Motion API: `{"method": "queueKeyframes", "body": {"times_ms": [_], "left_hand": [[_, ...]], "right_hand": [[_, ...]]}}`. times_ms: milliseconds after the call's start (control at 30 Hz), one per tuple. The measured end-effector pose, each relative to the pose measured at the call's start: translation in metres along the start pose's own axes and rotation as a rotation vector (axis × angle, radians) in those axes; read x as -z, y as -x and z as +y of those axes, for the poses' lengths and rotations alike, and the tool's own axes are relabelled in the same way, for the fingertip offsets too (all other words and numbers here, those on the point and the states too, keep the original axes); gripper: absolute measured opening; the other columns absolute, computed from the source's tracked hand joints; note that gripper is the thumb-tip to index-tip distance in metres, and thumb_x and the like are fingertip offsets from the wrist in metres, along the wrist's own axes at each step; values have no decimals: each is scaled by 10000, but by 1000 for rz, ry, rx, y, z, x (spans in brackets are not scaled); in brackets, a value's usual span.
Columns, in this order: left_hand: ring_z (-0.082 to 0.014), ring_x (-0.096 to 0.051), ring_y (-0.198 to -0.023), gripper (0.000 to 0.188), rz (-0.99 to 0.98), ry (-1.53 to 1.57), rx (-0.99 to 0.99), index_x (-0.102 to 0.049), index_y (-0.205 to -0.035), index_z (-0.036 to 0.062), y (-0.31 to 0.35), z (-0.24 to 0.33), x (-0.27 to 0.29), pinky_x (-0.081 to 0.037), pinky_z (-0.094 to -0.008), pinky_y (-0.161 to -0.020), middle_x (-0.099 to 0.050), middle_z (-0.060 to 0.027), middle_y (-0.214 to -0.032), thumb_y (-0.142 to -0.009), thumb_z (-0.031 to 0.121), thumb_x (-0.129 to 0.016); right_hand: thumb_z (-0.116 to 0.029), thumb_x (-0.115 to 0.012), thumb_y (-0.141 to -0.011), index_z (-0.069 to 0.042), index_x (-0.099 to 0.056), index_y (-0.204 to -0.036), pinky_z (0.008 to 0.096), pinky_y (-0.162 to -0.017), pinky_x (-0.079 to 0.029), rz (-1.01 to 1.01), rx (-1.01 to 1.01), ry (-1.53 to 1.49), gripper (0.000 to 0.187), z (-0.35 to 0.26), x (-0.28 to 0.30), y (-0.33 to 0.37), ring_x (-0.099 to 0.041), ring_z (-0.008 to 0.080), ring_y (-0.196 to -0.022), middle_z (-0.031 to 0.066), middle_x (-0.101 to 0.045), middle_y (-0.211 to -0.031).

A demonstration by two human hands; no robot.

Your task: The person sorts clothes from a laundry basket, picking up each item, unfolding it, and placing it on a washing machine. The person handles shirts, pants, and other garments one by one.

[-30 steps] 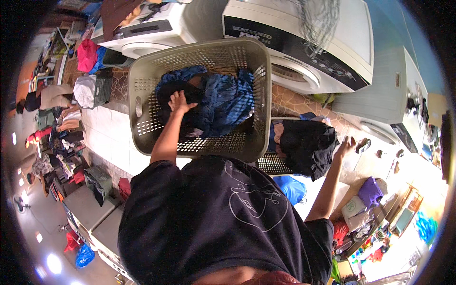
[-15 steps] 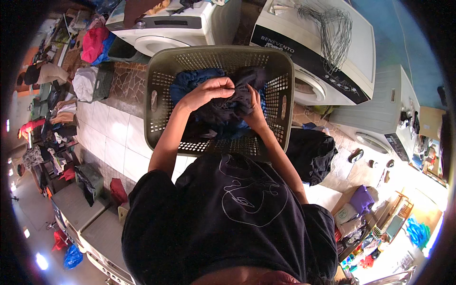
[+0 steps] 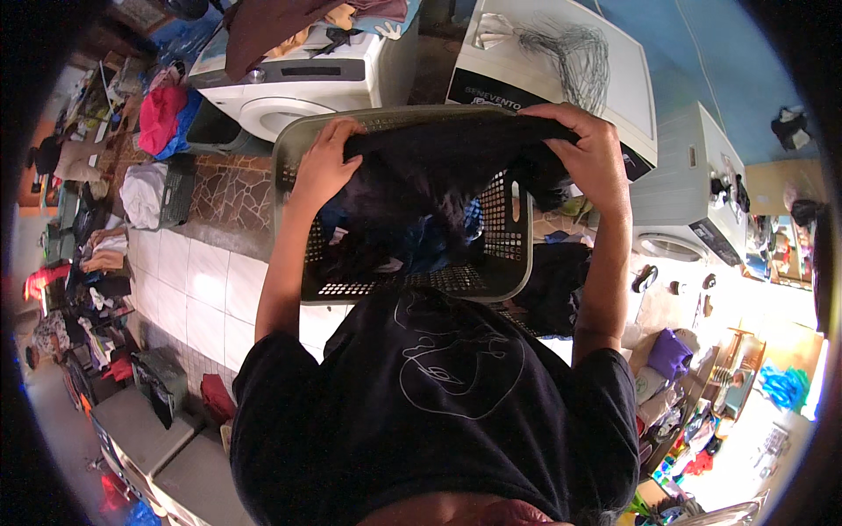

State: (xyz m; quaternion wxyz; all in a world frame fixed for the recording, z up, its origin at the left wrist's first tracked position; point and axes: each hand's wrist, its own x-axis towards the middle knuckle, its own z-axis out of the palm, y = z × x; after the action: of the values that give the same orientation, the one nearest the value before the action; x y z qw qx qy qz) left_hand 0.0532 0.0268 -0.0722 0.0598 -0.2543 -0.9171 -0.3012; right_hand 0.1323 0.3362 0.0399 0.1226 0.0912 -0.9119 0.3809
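Note:
A dark, nearly black garment (image 3: 438,162) is stretched wide between my two hands above the laundry basket (image 3: 517,285). My left hand (image 3: 326,162) grips its left end near the basket's left rim. At the other end, my right hand (image 3: 589,153) pinches the cloth between thumb and fingers, out past the basket's right rim. The garment's lower part hangs down into the basket. Below it lie blue clothes (image 3: 430,245) and other dark laundry, partly covered by the hanging cloth. What kind of garment it is cannot be made out.
Front-loading washing machines stand beyond the basket, one at left (image 3: 289,79) and one at right (image 3: 561,61) with a wire bundle on top. Another white machine (image 3: 675,184) is farther right. Dark clothes (image 3: 557,285) lie right of the basket. A small basket (image 3: 178,193) holds white cloth.
My hands were close together over the clothes inside the basket. They have moved apart and up, spreading the dark garment between them; the right hand has gone farthest, to the right.

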Motion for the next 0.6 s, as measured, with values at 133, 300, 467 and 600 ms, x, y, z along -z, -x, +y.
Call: {"method": "queueKeyframes", "body": {"times_ms": [133,300,467,600], "left_hand": [[-339,-489,-957,395,39,70,66,-485,-1042,115,10,-43,-20,-373,-408,-863,-500,-89,-1043,-675,89,-627],[-266,-533,-901,332,115,111,-47,-517,-1044,32,2,-81,-3,-381,-333,-865,-564,-100,-951,-743,143,-601],[-142,-551,-843,361,-56,813,489,-544,-1038,-27,-7,-36,45,-416,-234,-768,-583,-70,-947,-826,265,-523],[-153,-575,-845,340,-83,1426,617,-558,-995,-7,-16,28,64,-454,-266,-778,-586,-91,-971,-798,269,-551]], "right_hand": [[41,-599,-672,-59,-626,-953,250,-731,-461,45,-5,-104,299,-5,10,-2,-602,138,-800,78,-647,-870],[7,-578,-721,9,-618,-929,218,-694,-439,99,-130,-307,212,12,26,-8,-556,96,-741,40,-629,-805],[-67,-588,-765,0,-559,-1021,230,-685,-430,168,-377,-600,266,32,20,-10,-538,100,-762,29,-603,-851],[-196,-646,-754,-18,-519,-1081,275,-785,-423,-70,-92,-43,393,41,-11,-10,-550,195,-858,134,-584,-978]]}}
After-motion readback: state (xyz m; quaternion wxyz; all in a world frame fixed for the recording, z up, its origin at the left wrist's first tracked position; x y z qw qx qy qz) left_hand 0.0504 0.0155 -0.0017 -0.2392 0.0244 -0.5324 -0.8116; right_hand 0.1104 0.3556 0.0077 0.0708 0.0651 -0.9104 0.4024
